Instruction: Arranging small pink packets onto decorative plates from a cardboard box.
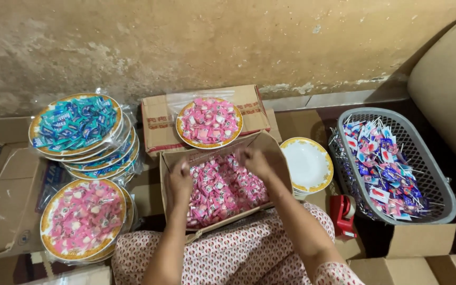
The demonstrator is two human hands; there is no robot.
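Observation:
An open cardboard box (pixel 278 153) sits on my lap, full of pink wrapped candies (pixel 222 192). My left hand (pixel 179 183) reaches in at the box's left side, fingers curled among the candies. My right hand (pixel 254 161) is over the far part of the box, fingers bent down onto the candies. Whether either hand grips any candy is blurred. Just beyond the box, a gold-rimmed plate of pink candies (pixel 209 122) wrapped in clear film rests on a closed cardboard box (pixel 157 124).
A stack of wrapped plates with blue candies (pixel 77 126) and a stack with pink candies (pixel 83 219) lie at left. Empty white plates (pixel 307 164) sit at right, beside a grey basket (pixel 428 174) of lollipops and a red tape dispenser (pixel 343 214). Flattened cardboard (pixel 1 206) lies around.

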